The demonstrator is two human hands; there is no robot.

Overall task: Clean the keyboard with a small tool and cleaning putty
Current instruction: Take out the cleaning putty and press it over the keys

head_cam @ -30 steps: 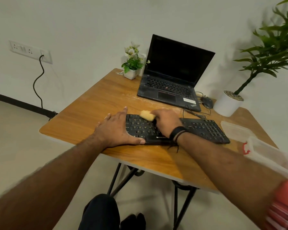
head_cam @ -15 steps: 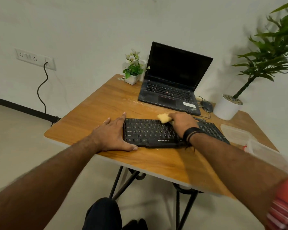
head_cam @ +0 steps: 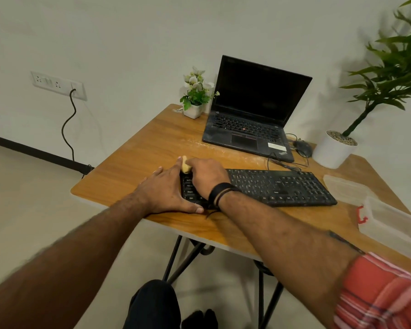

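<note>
A black keyboard (head_cam: 275,186) lies across the front of the wooden table (head_cam: 138,162). My right hand (head_cam: 205,175) rests on its left end, fingers closed around a lump of yellow putty (head_cam: 185,166) pressed at the keyboard's top-left corner. My left hand (head_cam: 166,188) lies flat against the keyboard's left edge, thumb along the front edge, holding nothing. No small tool is visible.
An open black laptop (head_cam: 252,124) sits behind the keyboard, with a mouse (head_cam: 301,146) and cable to its right. A small flower pot (head_cam: 193,110) and a big white plant pot (head_cam: 333,148) stand at the back. Clear plastic containers (head_cam: 389,224) lie at the right edge.
My right hand has slid the putty leftwards from the keyboard's middle top to its top-left corner. The left hand has stayed at the left edge.
</note>
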